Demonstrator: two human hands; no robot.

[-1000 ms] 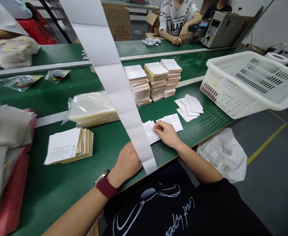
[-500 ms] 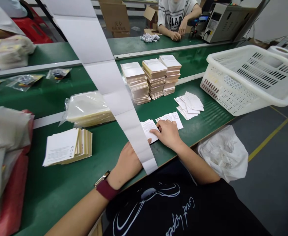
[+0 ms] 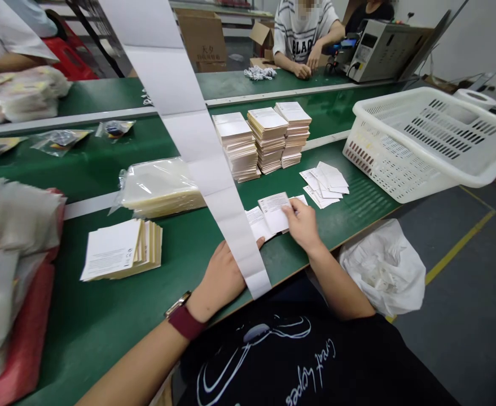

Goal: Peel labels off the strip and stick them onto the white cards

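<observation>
My right hand pinches a white printed card, holding it tilted above a small spread of loose cards on the green belt table. My left hand lies flat on the table with nothing in it, its side behind a long white paper strip. The strip runs down across the view and hides part of that hand. Beyond my right hand are several tall stacks of cards and a loose pile. Another stack lies left of my left hand.
A white perforated plastic basket stands at the right table edge. A clear bag of sheets lies to the left, and a white plastic bag sits below the edge. A co-worker sits across the far belt.
My right hand has raised one card from the small spread and tilted it up. My left fingers have shifted slightly along the strip.
</observation>
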